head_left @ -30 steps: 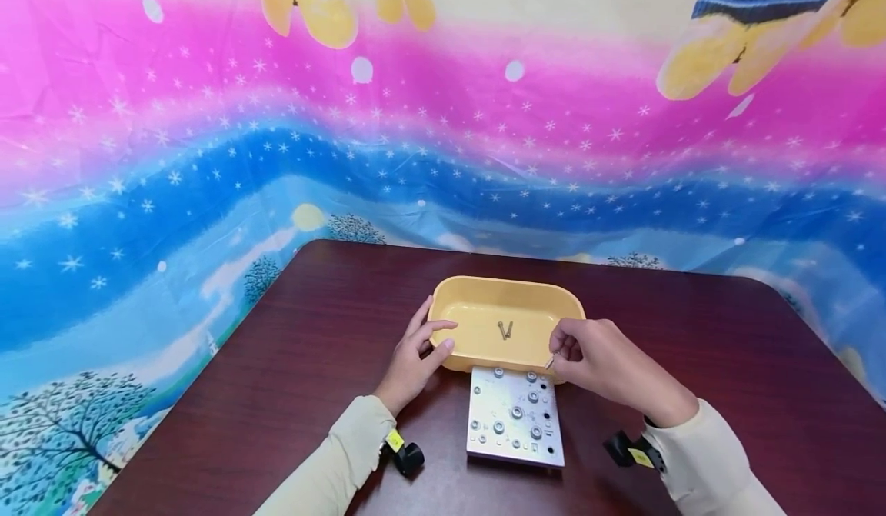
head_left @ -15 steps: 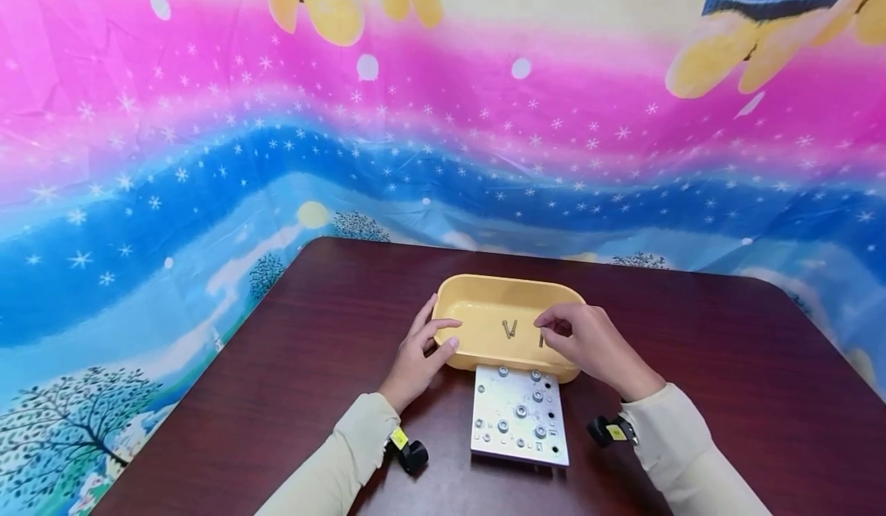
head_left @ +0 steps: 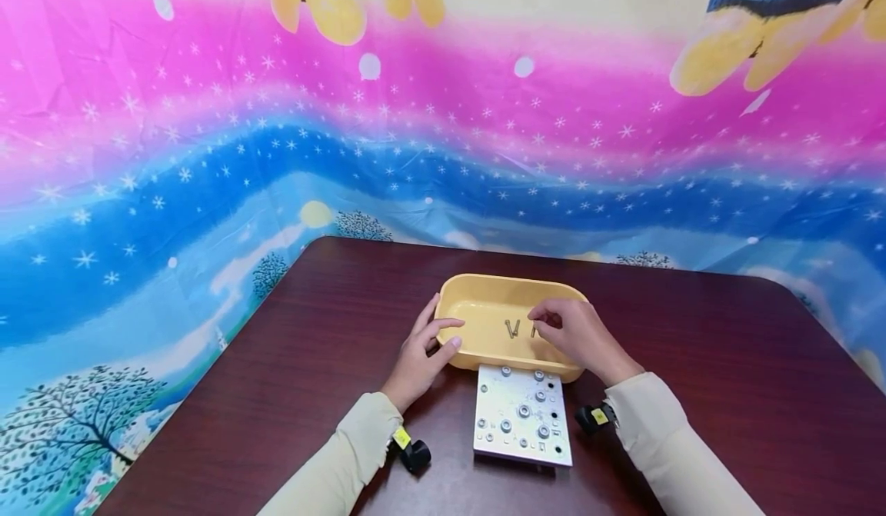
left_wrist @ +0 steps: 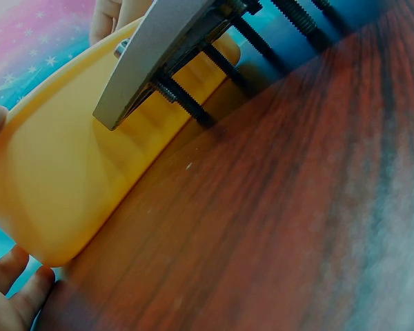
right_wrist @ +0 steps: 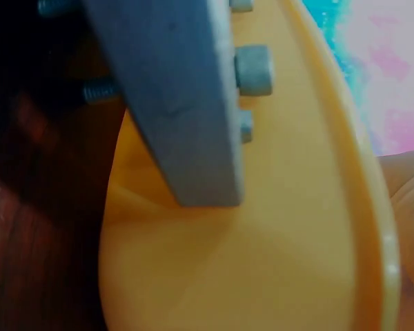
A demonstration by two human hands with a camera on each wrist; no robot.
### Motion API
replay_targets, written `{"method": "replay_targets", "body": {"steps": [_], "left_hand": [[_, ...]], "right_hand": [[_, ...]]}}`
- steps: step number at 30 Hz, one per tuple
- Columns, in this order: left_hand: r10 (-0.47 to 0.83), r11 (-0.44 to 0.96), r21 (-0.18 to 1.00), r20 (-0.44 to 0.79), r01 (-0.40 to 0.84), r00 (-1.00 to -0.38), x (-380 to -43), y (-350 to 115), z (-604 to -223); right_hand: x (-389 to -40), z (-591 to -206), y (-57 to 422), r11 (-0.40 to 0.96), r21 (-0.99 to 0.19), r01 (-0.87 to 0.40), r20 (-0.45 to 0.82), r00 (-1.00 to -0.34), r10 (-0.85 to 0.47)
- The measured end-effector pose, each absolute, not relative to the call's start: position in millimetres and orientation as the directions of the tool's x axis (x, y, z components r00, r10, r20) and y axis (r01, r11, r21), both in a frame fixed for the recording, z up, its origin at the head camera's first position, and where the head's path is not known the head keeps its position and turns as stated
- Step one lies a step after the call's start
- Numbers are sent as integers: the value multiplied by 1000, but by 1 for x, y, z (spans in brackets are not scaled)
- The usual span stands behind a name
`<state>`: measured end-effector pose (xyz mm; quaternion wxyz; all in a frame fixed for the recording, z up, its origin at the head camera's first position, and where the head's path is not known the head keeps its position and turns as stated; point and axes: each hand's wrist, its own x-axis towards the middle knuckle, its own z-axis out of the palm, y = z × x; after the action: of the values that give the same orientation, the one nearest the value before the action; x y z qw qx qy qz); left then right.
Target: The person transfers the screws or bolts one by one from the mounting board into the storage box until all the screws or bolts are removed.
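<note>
A yellow plastic bin (head_left: 477,361) stands on the table, and two small screws (head_left: 512,328) lie inside it. My left hand (head_left: 422,354) holds the bin's left end, with a finger over the rim and the thumb at the near corner. Over the right part of the bin, my right hand (head_left: 574,335) pinches another small screw (head_left: 533,331) that points downward. In front of the bin is a metal plate (head_left: 515,443) fitted with several socket-head bolts (head_left: 524,411). Threaded bolt ends (left_wrist: 183,100) stick out below the plate in the left wrist view.
Everything stands on a dark red-brown wooden table (head_left: 332,308). A printed cloth (head_left: 443,139) hangs behind its far edge. Wrist cameras (head_left: 415,456) are strapped to both wrists, close to the plate's sides.
My right hand, carrying the screw, has moved left from the bin's near right rim to over its inside. The left hand keeps its hold, and the head view has shifted slightly.
</note>
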<state>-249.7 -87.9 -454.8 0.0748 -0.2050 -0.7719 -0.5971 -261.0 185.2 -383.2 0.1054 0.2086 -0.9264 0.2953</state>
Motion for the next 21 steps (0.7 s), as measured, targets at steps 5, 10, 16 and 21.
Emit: {"method": "replay_targets", "body": {"steps": [5, 10, 16, 21], "left_hand": [[228, 208, 896, 346, 393, -910, -249, -87, -456], [226, 206, 900, 339, 385, -913, -248, -86, -458], [229, 197, 894, 357, 402, -906, -250, -87, -458], [230, 205, 886, 370, 417, -900, -251, -88, -456]], "right_hand": [[-267, -390, 185, 730, -521, -442, 315, -895, -317], [-272, -396, 183, 725, -541, -425, 307, -903, -301], [-274, -399, 181, 734, -551, -397, 255, -918, -304], [-274, -400, 178, 752, -533, -387, 236, -922, -307]]}}
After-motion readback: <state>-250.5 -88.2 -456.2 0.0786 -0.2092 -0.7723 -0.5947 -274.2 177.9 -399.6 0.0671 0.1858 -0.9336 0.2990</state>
